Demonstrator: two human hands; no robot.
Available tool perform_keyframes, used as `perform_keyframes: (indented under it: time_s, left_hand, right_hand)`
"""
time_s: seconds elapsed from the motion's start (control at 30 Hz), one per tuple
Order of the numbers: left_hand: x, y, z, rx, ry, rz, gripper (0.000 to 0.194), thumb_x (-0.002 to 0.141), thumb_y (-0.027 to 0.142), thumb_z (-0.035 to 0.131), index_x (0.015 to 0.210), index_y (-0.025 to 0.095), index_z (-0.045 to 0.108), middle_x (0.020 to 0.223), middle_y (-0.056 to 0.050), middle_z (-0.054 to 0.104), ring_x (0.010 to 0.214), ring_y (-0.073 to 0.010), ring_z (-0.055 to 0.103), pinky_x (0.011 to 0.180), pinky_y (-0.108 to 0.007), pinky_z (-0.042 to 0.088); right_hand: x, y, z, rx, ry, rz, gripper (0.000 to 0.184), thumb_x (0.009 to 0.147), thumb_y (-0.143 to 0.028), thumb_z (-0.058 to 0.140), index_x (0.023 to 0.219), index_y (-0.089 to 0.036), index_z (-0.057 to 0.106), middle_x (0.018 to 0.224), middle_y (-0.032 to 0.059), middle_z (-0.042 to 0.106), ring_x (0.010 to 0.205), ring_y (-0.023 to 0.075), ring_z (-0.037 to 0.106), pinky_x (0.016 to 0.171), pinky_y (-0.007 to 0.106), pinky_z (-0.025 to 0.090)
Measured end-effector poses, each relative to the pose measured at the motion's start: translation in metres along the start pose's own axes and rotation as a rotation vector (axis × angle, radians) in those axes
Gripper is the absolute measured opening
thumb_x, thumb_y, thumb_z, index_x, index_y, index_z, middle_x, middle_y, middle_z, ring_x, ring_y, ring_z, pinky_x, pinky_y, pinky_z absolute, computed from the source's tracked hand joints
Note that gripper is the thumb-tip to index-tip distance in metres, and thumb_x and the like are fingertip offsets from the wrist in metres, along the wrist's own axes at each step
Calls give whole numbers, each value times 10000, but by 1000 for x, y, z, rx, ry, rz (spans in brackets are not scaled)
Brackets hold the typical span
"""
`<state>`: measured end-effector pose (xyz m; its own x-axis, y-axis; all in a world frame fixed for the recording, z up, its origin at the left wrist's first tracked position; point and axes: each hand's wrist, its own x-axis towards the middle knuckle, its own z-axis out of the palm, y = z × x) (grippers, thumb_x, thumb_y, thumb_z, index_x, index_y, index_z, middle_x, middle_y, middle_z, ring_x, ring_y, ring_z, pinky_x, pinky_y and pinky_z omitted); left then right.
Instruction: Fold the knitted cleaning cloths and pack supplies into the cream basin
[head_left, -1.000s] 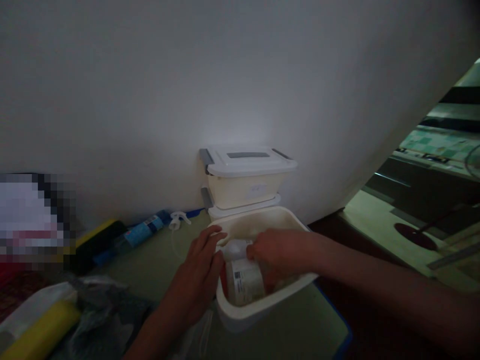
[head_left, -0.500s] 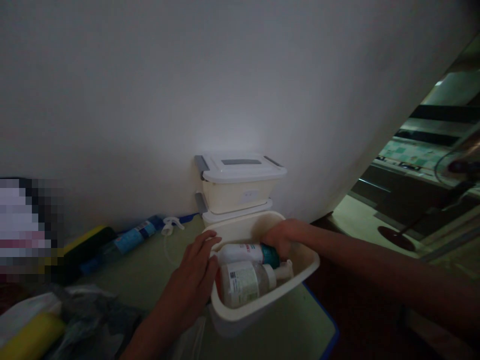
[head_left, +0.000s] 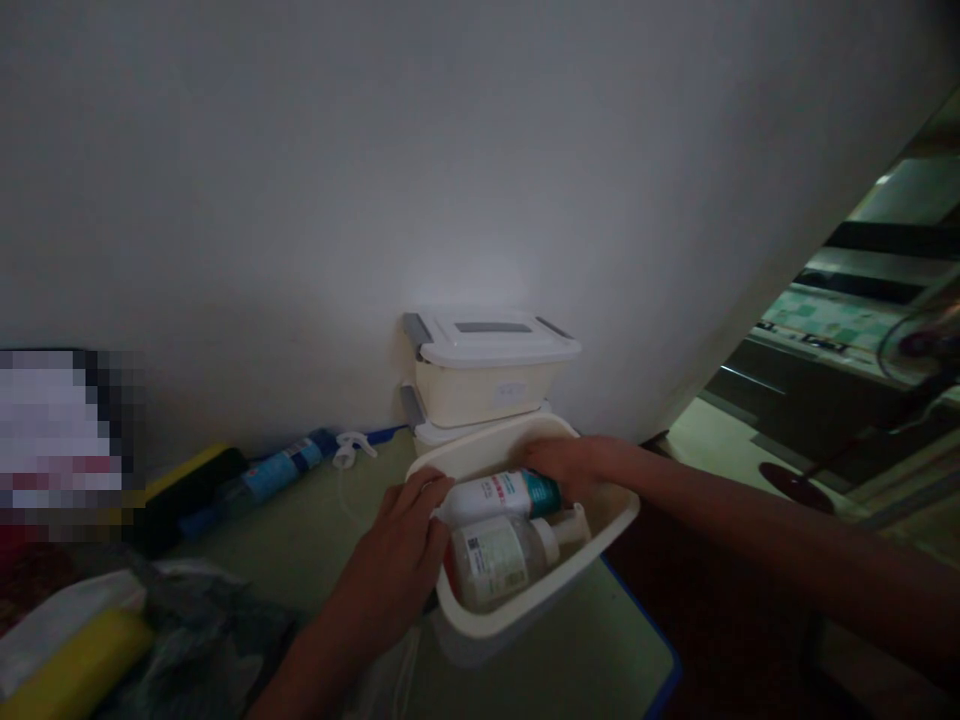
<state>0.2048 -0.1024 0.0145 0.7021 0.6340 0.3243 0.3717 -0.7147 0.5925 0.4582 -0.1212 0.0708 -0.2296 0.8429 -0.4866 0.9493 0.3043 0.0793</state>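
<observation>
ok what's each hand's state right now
Left hand: closed on the rim of the cream bin.
Right hand: inside, by the white bottle; open or closed, cannot tell.

Lower centre: a bin point(head_left: 480, 627) of smooth plastic; inside, a see-through plastic pump bottle point(head_left: 499, 572) with a paper-like label point(head_left: 493, 556), beside an opaque, smooth plastic squeeze bottle point(head_left: 487, 497). Centre: a plastic box point(head_left: 469, 393), its lid point(head_left: 495, 345) faintly glossy. Behind: a matt wall point(head_left: 450, 150).
</observation>
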Motion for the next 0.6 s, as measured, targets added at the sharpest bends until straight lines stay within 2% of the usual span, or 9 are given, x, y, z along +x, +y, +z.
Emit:
perform_keyframes:
  time_s: [0.17,0.3,0.37,0.43,0.53,0.6]
  left_hand:
    - [0,-1,1,21,4,3,398,873,212,290,1214,153,486,1279,-107,506,1197,-229,438,1010,-423,386]
    - [0,0,0,28,15,18,388,874,219,295,1190,161,513,1255,-91,527,1168,-229,460,996,-408,403]
    - [1,0,1,31,18,26,387,878,222,292,1190,162,513,1253,-88,526,1166,-229,458,996,-405,404]
    - [2,0,3,32,16,32,390,883,227,288,1201,158,504,1259,-90,517,1170,-232,449,1001,-412,399]
    - [3,0,5,32,3,31,387,890,238,281,1208,156,488,1267,-94,501,1171,-239,438,1005,-435,391]
    - [3,0,6,28,-8,32,386,896,236,267,1212,161,476,1273,-92,489,1179,-238,428,1010,-446,383]
  right_hand:
    - [-5,3,8,-47,33,-60,708,526,-142,731,1181,-33,488,1178,209,549,1067,283,530,880,367,418]
    - [-10,2,6,-86,134,-95,783,553,-131,709,1271,-82,399,1240,188,492,1120,273,483,923,390,384]
    - [-13,0,1,-118,175,-101,724,601,-132,691,1273,-121,420,1258,167,481,1151,270,458,957,397,348]
    - [-16,-2,-4,-157,205,-76,564,674,-165,666,1214,-147,503,1259,163,480,1163,289,449,964,416,329]
    - [-21,-3,-9,-190,198,6,381,753,-257,636,1121,-168,595,1126,156,569,994,291,568,825,395,424]
    - [-23,-3,-9,-199,175,47,394,756,-310,644,1128,-187,600,1030,129,617,866,264,620,714,343,458]
